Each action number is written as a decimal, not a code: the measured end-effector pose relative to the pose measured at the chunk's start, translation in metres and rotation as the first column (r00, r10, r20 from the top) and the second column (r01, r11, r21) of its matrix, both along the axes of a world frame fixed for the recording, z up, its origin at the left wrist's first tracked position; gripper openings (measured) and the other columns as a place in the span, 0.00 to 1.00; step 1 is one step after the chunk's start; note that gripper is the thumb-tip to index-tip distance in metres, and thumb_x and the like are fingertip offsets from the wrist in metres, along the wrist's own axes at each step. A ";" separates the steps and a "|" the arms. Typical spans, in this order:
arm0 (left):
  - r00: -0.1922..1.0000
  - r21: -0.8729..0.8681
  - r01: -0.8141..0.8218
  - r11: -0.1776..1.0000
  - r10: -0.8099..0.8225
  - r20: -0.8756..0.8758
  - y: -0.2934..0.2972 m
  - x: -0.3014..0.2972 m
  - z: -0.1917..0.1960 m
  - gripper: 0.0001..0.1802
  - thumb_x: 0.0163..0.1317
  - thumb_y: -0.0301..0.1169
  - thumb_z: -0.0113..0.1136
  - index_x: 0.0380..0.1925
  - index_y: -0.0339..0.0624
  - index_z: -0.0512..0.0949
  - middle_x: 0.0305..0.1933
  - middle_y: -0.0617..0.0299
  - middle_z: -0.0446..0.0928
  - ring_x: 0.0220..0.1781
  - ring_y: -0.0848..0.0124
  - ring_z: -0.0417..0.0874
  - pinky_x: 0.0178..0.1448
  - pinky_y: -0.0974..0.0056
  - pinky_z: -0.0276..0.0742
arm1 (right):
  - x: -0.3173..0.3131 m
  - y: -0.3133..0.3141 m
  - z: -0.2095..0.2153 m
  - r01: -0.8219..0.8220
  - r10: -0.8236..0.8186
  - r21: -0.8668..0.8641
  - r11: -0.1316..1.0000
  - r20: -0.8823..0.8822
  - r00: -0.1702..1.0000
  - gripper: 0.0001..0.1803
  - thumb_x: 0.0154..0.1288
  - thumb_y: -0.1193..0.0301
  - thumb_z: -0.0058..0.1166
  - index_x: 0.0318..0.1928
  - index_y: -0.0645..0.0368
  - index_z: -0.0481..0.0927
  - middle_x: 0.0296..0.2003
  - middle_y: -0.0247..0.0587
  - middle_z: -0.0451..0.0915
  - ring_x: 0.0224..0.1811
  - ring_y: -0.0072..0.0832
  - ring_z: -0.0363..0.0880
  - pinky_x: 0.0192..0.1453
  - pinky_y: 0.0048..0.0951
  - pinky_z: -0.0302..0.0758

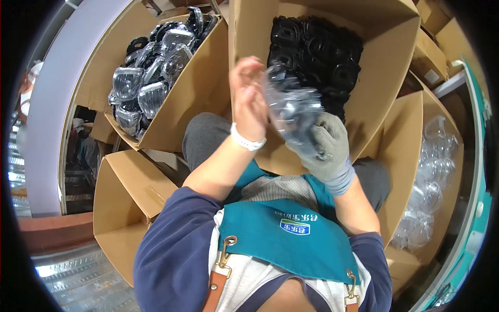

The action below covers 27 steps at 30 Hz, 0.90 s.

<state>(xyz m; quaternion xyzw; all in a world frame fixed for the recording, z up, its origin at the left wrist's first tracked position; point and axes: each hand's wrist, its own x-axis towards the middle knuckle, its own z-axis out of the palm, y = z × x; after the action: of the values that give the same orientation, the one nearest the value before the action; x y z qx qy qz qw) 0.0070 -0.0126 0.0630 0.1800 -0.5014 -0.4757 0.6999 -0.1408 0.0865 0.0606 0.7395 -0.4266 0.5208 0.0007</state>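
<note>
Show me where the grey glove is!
The grey glove is right of centre in the head view, on the right hand holding a blurred clear plastic piece.

Clear plastic piece (295, 109), curved, glossy, motion-blurred; aslant between hands (328, 148), upper end leaning left.

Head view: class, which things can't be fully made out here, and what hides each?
All in the head view:
Clear plastic piece: exact shape, blurred, seemingly by motion.
Left hand: fingertips blurred; touching the piece or not is unclear.
Gloved right hand: partly hidden by the piece.
Middle box: the bottom beneath its black parts, covered by them.
</note>
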 end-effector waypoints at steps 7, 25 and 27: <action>0.946 -0.426 0.175 0.888 -0.031 0.324 -0.005 0.042 0.004 0.44 0.63 0.65 0.27 0.26 0.33 0.78 0.26 0.54 0.80 0.35 0.62 0.75 0.44 0.61 0.70 | 0.008 0.022 0.036 -0.119 0.149 0.143 0.983 -0.221 0.964 0.21 0.30 0.72 0.66 0.31 0.62 0.76 0.34 0.46 0.75 0.38 0.44 0.75 0.44 0.41 0.73; 0.752 -0.868 0.177 0.464 0.505 0.424 0.035 0.057 0.038 0.38 0.65 0.61 0.31 0.21 0.40 0.76 0.23 0.62 0.78 0.28 0.64 0.72 0.45 0.58 0.66 | 0.054 0.047 0.035 -0.177 0.178 -0.020 0.984 0.049 0.983 0.32 0.38 0.66 0.75 0.47 0.61 0.79 0.45 0.49 0.77 0.44 0.45 0.79 0.51 0.40 0.76; 0.795 -0.872 0.146 0.468 0.468 0.385 0.037 0.056 0.035 0.35 0.65 0.57 0.31 0.20 0.41 0.76 0.22 0.62 0.77 0.26 0.65 0.70 0.44 0.58 0.63 | 0.057 0.050 0.029 -0.148 0.149 -0.029 0.989 0.066 0.987 0.27 0.39 0.69 0.74 0.44 0.60 0.81 0.44 0.49 0.77 0.43 0.45 0.79 0.49 0.40 0.76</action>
<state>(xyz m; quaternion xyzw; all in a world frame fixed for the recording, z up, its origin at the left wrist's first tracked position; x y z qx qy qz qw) 0.0630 0.0243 0.0980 -0.0149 -0.8367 -0.0025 0.5475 -0.0835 0.1363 0.0891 0.7509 -0.3640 0.5494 -0.0440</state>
